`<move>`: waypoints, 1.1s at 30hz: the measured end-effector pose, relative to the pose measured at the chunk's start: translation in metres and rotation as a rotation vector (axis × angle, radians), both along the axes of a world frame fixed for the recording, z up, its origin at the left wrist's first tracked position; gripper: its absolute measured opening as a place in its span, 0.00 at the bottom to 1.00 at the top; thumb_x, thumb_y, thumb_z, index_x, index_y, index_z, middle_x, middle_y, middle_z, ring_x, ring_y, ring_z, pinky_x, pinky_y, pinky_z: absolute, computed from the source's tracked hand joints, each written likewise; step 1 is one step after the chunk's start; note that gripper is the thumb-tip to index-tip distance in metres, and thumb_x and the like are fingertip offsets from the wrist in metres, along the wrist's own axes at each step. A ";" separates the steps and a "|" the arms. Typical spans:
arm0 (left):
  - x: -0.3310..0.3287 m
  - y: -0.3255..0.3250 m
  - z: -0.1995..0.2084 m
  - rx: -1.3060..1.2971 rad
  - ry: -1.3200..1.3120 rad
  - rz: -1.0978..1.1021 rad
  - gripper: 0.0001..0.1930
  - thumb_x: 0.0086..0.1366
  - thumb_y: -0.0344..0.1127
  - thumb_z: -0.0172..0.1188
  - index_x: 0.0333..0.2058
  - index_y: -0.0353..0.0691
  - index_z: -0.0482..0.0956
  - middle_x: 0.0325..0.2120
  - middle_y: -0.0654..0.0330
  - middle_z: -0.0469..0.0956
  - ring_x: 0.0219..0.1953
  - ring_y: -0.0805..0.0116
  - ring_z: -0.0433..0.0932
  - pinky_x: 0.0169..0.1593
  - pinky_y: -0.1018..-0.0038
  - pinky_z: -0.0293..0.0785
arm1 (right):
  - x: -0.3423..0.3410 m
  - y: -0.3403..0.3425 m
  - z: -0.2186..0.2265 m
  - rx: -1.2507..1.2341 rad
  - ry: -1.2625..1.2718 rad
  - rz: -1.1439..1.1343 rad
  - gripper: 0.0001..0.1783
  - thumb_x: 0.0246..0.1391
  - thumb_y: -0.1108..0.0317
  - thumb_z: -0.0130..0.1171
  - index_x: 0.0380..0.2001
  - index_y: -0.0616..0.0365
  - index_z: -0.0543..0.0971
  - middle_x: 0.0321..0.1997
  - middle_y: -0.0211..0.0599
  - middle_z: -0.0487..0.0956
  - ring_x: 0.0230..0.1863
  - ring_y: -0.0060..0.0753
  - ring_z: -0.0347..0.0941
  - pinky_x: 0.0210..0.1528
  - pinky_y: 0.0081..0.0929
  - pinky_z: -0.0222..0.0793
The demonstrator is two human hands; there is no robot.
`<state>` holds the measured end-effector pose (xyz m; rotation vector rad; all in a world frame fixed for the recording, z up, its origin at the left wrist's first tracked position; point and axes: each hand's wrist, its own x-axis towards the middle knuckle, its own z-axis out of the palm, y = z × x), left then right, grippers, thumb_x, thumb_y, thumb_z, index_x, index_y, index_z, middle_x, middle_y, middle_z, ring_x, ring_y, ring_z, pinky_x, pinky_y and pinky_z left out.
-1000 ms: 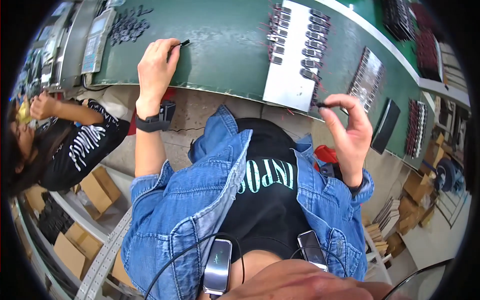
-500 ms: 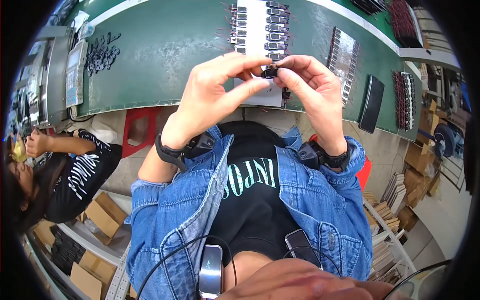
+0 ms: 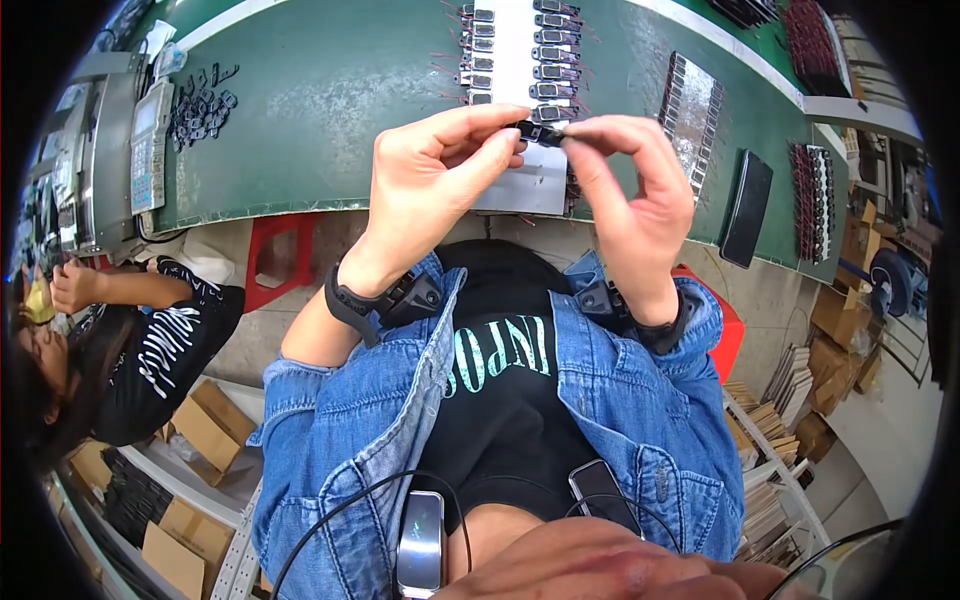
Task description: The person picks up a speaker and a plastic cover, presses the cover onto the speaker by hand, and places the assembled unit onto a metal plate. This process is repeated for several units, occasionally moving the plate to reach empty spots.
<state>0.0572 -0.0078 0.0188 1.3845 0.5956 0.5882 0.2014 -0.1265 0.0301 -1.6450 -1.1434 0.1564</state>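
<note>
A small black rectangular part (image 3: 540, 133) with a grey face is held up over the near side of the workbench. My left hand (image 3: 430, 175) pinches its left end between thumb and fingers. At its other end, the thumb and forefinger of my right hand (image 3: 640, 185) close on the tip, slightly blurred. Beyond my hands lies a white sheet (image 3: 515, 60), lined on both sides with similar black parts (image 3: 552, 55) that trail thin dark red wires. The sheet's near end is partly hidden by my hands.
Loose black pieces (image 3: 203, 112) lie at the bench's left, beside a grey keypad device (image 3: 150, 150). To the right are a tray of parts (image 3: 692, 125), a black phone-like slab (image 3: 744, 208) and another wired row (image 3: 812, 200). A person (image 3: 150, 340) sits at the left.
The black part has shifted slightly left and now lies more level between my fingers. My left hand moved a little left; my right fingers have slid to its right end.
</note>
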 end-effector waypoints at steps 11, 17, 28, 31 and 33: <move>0.000 -0.003 0.000 -0.098 -0.020 -0.084 0.14 0.70 0.25 0.57 0.52 0.33 0.81 0.39 0.56 0.85 0.41 0.73 0.84 0.47 0.78 0.80 | 0.000 0.000 -0.002 -0.175 0.390 0.114 0.08 0.57 0.78 0.64 0.42 0.64 0.82 0.42 0.32 0.81 0.41 0.18 0.77 0.45 0.18 0.73; -0.002 -0.002 0.001 -0.041 -0.010 -0.100 0.13 0.70 0.25 0.57 0.51 0.32 0.81 0.39 0.56 0.85 0.40 0.72 0.84 0.46 0.79 0.80 | 0.015 0.000 -0.003 -0.188 0.542 0.213 0.08 0.60 0.75 0.63 0.43 0.64 0.81 0.40 0.31 0.81 0.39 0.18 0.77 0.43 0.18 0.74; -0.002 0.000 0.001 -0.036 0.001 -0.124 0.13 0.69 0.24 0.58 0.50 0.31 0.81 0.40 0.57 0.85 0.41 0.71 0.85 0.46 0.78 0.81 | 0.036 0.005 -0.005 -0.287 0.975 0.472 0.10 0.61 0.72 0.63 0.44 0.62 0.77 0.38 0.33 0.80 0.37 0.23 0.80 0.41 0.21 0.78; -0.002 0.001 0.003 -0.068 -0.003 -0.153 0.13 0.69 0.24 0.57 0.50 0.30 0.81 0.40 0.56 0.85 0.42 0.71 0.85 0.47 0.77 0.82 | 0.039 0.006 -0.004 -0.303 0.979 0.507 0.10 0.61 0.72 0.63 0.44 0.63 0.77 0.39 0.33 0.80 0.37 0.23 0.80 0.42 0.21 0.78; -0.001 0.001 0.004 -0.069 -0.008 -0.148 0.13 0.69 0.24 0.57 0.50 0.30 0.81 0.40 0.56 0.85 0.42 0.70 0.85 0.47 0.77 0.82 | 0.034 0.006 -0.003 -0.268 0.972 0.482 0.10 0.62 0.72 0.62 0.44 0.63 0.77 0.39 0.33 0.80 0.38 0.23 0.80 0.42 0.21 0.78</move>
